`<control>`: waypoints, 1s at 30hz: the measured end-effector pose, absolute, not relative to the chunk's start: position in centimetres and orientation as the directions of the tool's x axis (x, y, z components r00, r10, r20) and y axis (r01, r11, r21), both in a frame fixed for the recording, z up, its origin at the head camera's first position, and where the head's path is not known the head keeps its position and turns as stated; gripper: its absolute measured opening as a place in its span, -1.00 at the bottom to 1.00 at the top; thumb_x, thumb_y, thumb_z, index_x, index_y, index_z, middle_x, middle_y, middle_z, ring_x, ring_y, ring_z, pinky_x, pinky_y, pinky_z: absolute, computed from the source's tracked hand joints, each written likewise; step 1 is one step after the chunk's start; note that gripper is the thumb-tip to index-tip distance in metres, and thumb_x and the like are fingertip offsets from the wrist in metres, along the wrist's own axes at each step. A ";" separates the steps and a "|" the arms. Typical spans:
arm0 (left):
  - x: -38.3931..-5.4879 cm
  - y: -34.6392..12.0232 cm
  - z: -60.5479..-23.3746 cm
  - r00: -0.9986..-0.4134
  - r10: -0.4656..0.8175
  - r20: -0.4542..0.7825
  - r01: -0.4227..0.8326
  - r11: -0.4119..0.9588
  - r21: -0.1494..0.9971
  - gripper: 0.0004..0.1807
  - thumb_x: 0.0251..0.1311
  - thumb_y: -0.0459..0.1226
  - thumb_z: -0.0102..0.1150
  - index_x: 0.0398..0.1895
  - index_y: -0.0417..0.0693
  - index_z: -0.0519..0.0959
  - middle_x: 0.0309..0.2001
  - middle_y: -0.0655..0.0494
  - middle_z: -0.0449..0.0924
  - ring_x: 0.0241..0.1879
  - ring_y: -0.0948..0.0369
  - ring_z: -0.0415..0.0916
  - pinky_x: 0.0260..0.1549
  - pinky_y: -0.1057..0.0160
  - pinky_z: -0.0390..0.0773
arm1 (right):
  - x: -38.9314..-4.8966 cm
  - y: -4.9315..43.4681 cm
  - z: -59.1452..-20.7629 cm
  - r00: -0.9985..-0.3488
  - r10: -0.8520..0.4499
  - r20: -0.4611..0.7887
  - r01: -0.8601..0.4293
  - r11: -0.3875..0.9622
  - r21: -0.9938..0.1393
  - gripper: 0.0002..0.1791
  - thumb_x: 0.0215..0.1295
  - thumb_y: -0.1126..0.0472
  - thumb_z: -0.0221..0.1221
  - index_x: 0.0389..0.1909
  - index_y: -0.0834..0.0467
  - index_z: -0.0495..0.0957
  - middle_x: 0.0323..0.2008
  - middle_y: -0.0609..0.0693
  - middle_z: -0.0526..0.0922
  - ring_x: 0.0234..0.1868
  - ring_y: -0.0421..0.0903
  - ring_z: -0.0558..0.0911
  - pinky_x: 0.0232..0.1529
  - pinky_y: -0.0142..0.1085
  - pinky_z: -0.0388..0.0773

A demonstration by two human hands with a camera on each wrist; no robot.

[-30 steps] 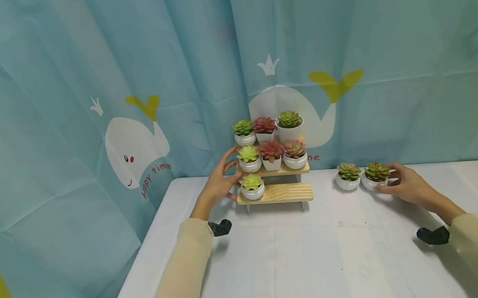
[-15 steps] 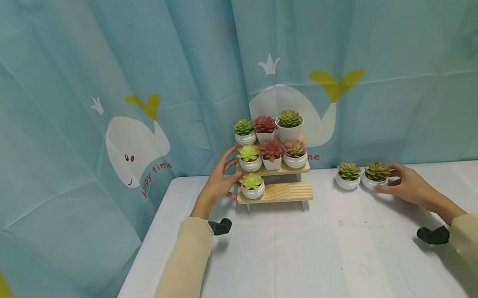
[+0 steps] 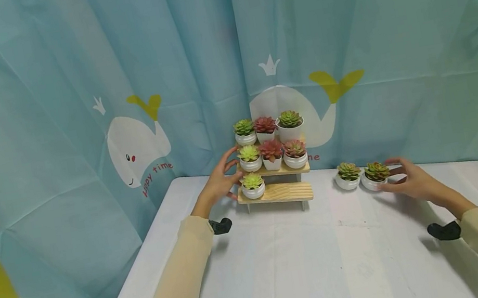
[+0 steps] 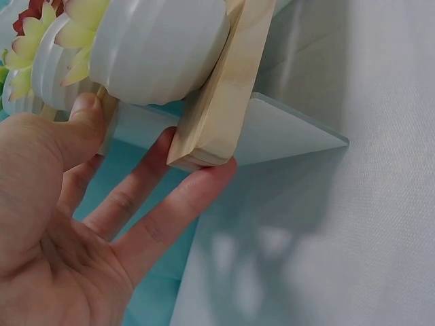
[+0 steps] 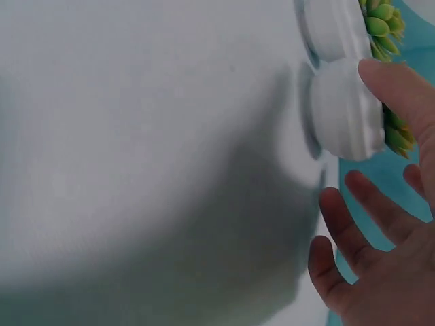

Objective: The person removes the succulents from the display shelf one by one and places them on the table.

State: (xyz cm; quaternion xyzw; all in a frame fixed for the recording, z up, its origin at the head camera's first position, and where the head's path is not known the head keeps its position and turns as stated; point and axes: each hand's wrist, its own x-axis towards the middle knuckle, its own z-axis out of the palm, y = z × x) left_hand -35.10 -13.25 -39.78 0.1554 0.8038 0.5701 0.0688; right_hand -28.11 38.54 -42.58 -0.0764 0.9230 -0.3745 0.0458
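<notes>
A tiered wooden plant stand [image 3: 288, 192] holds several potted succulents on its upper two shelves. One lime-green succulent [image 3: 253, 186] in a white pot sits at the left of the lowest shelf. My left hand [image 3: 217, 182] is at the stand's left side; in the left wrist view its fairly straight fingers touch the shelf ends, the thumb at the shelf above. At the right, two more succulents stand side by side on the table. My right hand [image 3: 411, 182] is spread beside the red-tipped green succulent [image 3: 376, 174], its thumb at the white pot [image 5: 343, 112] and its other fingers apart from it.
The other green succulent [image 3: 348, 175] stands left of the red-tipped one, close against it. A white cloth covers the table [image 3: 306, 264]. Behind the stand hangs a blue whale-print curtain [image 3: 196, 61].
My right hand has loosened from the succulent pot, its fingers spreading and its wrist drawing back to the right. The left hand and the stand stay in place.
</notes>
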 end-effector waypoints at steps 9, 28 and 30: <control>-35.2 -13.2 -39.8 -0.943 0.328 0.063 0.168 0.305 0.938 -0.20 0.52 -0.28 0.12 0.57 0.69 0.05 0.58 0.03 0.15 -0.16 0.00 0.67 -0.47 -0.30 0.69 | -27.6 39.3 -39.9 -0.969 -0.243 -0.048 -0.147 0.719 -0.679 0.07 0.39 -0.01 0.35 0.59 0.29 -0.15 0.32 0.56 0.31 0.09 0.35 0.62 -0.10 0.01 0.68; -35.4 -13.5 -39.8 -0.940 0.338 0.042 0.145 0.287 0.947 -0.19 0.52 -0.27 0.14 0.58 0.68 0.04 0.60 -0.01 0.08 -0.12 -0.02 0.68 -0.51 -0.20 0.71 | -26.9 38.7 -35.8 -0.942 -0.324 0.086 -0.300 0.700 -0.648 -0.03 0.35 0.15 0.39 0.56 0.27 -0.02 0.29 0.49 0.39 -0.10 -0.07 0.69 -0.25 -0.27 0.68; -35.4 -13.5 -39.8 -0.941 0.335 0.039 0.141 0.287 0.947 -0.19 0.52 -0.27 0.14 0.58 0.69 0.04 0.60 -0.01 0.09 -0.12 -0.02 0.68 -0.48 -0.23 0.71 | -26.9 38.6 -35.7 -0.942 -0.325 0.090 -0.303 0.701 -0.645 -0.03 0.35 0.15 0.40 0.56 0.26 -0.02 0.29 0.47 0.39 -0.09 -0.08 0.68 -0.25 -0.27 0.67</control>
